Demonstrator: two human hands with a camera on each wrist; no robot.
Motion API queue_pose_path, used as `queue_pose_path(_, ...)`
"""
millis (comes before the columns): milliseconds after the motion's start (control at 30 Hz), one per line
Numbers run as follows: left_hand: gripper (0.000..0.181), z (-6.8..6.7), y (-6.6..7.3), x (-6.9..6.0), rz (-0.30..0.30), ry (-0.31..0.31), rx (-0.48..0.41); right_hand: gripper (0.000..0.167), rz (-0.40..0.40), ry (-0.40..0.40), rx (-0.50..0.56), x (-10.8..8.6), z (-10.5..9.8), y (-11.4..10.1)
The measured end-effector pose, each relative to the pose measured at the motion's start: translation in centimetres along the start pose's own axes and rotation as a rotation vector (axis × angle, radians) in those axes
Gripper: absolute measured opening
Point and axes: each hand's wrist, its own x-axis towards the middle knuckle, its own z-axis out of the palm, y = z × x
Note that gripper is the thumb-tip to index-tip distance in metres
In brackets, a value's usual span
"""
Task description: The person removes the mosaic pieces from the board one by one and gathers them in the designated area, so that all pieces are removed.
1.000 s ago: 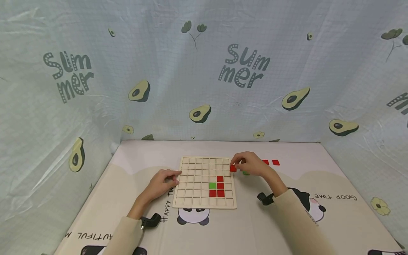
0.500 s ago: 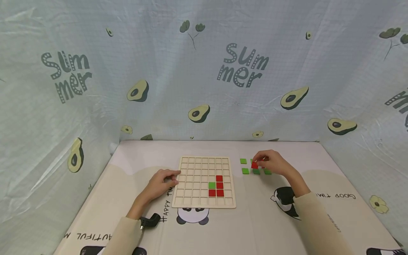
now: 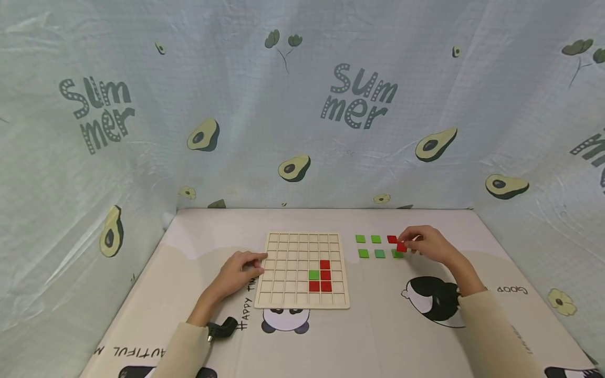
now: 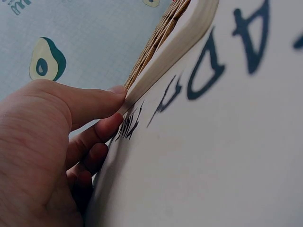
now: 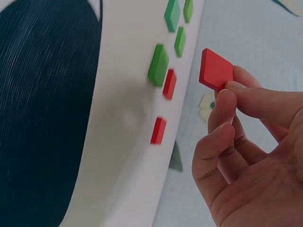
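In the head view a pale wooden grid board (image 3: pixel 288 296) lies flat on the table. On it sit a green tile (image 3: pixel 314 274) and several red tiles (image 3: pixel 325 274). My left hand (image 3: pixel 238 273) rests at the board's left edge, index finger and thumb touching it; the left wrist view shows the thumb (image 4: pixel 94 101) against the wooden side. Thumb and fingertips of my right hand (image 3: pixel 427 244) pinch a red tile (image 5: pixel 215 71), raised above the table. Beneath and left of it lie two rows of loose tiles. One loose red tile (image 5: pixel 158 131) is hidden behind that hand in the head view.
Several green tiles (image 3: pixel 363 253), one of a bluer green (image 3: pixel 379 253), and a red tile (image 3: pixel 392 239) lie right of the board. The tablecloth (image 3: pixel 368 325) bears panda prints and lettering. A hanging sheet (image 3: pixel 236 105) with avocado prints closes off the back and sides.
My right hand has carried the red tile rightward, from the board's right edge past the loose tiles, which are now uncovered. My left hand and the board have stayed put.
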Motion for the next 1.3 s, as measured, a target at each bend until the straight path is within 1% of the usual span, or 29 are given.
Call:
queue_pose_path(133, 0.038, 0.0, 0.0, 0.0, 0.000, 0.003, 0.010, 0.018, 0.011, 0.009, -0.009, -0.3, -0.5, 1.0)
queue_pose_path(300, 0.039, 0.0, 0.1, 0.1, 0.010, 0.002, 0.011, 0.018, 0.056, 0.007, -0.022, -0.4, -0.8, 2.1)
queue_pose_path(433, 0.039, 0.0, 0.1, 0.0, -0.003, -0.002, 0.005, 0.019, 0.088, -0.003, -0.025, -0.4, -0.8, 2.9)
queue_pose_path(533, 0.039, 0.1, 0.1, 0.0, -0.008, -0.003, 0.008, 0.020, 0.093, -0.009, -0.023, -0.4, -0.8, 3.3)
queue_pose_path(833, 0.038, 0.1, 0.0, 0.0, -0.011, 0.011, 0.023, 0.022, 0.129, -0.012, -0.002, -0.3, -0.2, 3.8)
queue_pose_path(900, 0.039, 0.1, 0.0, -0.1, -0.007, 0.011, 0.025, 0.023, 0.135, -0.008, -0.009, -0.2, -0.1, 3.9)
queue_pose_path(1133, 0.039, 0.0, 0.1, 0.0, -0.022, 0.000, 0.008, 0.020, 0.151, -0.008, -0.041, -0.1, 0.5, 4.1)
queue_pose_path(1300, 0.038, 0.0, 0.1, 0.0, -0.020, 0.004, 0.020, 0.018, 0.167, 0.006, -0.054, -0.2, 0.8, 4.1)
